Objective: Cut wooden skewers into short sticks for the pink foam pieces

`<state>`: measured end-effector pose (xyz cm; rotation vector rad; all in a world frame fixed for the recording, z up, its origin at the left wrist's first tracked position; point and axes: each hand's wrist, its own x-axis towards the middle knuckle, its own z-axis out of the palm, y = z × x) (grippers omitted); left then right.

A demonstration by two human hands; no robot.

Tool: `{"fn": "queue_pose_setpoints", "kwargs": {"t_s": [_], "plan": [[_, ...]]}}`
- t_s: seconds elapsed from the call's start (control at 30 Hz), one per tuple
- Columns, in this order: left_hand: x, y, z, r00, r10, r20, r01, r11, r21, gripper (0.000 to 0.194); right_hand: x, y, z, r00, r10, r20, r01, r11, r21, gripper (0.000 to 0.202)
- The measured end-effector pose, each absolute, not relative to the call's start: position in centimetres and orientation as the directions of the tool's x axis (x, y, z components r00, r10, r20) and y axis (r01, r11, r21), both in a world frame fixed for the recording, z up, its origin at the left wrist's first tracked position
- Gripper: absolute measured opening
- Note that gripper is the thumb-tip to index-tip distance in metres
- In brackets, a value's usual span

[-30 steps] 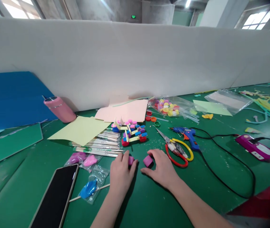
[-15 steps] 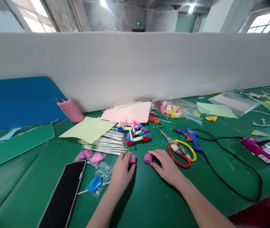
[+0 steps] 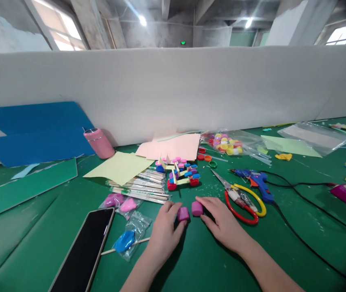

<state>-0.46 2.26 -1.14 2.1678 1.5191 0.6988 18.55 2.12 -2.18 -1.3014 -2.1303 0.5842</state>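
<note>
Between its thumb and fingers, my left hand [image 3: 166, 230] holds a short magenta-purple cylinder [image 3: 183, 213]. A similar purple cylinder [image 3: 196, 208] is pinched in my right hand [image 3: 224, 222]. A small gap separates the two pieces, low over the green table. Just beyond them stands a small assembly of pale sticks with red, blue and pink pieces [image 3: 181, 173]. Scissors with red and yellow handles [image 3: 241, 202] lie to the right of my right hand. Left of my left hand is a blue lump in clear plastic [image 3: 124, 241].
A phone [image 3: 83, 249] lies at the left, below wrapped sticks [image 3: 139, 187] and yellow paper [image 3: 120, 167]. Behind are a pink cylindrical container [image 3: 99, 143] and a bag of colourful caps [image 3: 226, 144]. A blue glue gun [image 3: 256, 182] with a black cable lies right.
The two purple cylinders are closer together, with my hands nearer each other. The whole view has shifted, so the table items appear slightly further right and lower.
</note>
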Motion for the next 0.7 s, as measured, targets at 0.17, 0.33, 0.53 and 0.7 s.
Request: {"fn": "queue_pose_setpoints", "kwargs": {"t_s": [0.17,0.33,0.53,0.7], "plan": [[-0.8,1.4,-1.1,0.22,0.956,0.195,0.772,-0.293,0.564,0.052,18.8,1.9,-2.3,-0.336,0.905,0.262,0.662,0.424,-0.617,0.049],[-3.4,-0.1,0.5,0.348,0.915,0.202,0.854,-0.399,0.335,0.03,19.0,1.6,-2.1,-0.244,0.899,0.363,0.672,0.427,-0.605,0.042],[-6.5,-1.9,1.3,0.364,0.928,0.077,0.931,-0.362,-0.041,0.023,18.9,1.0,-1.5,-0.121,0.899,0.42,0.665,0.388,-0.638,0.032],[-6.6,-1.5,0.9,0.403,0.909,0.104,0.903,-0.377,-0.206,0.022,18.7,0.8,-1.4,-0.125,0.91,0.396,0.643,0.378,-0.666,0.03]]}}
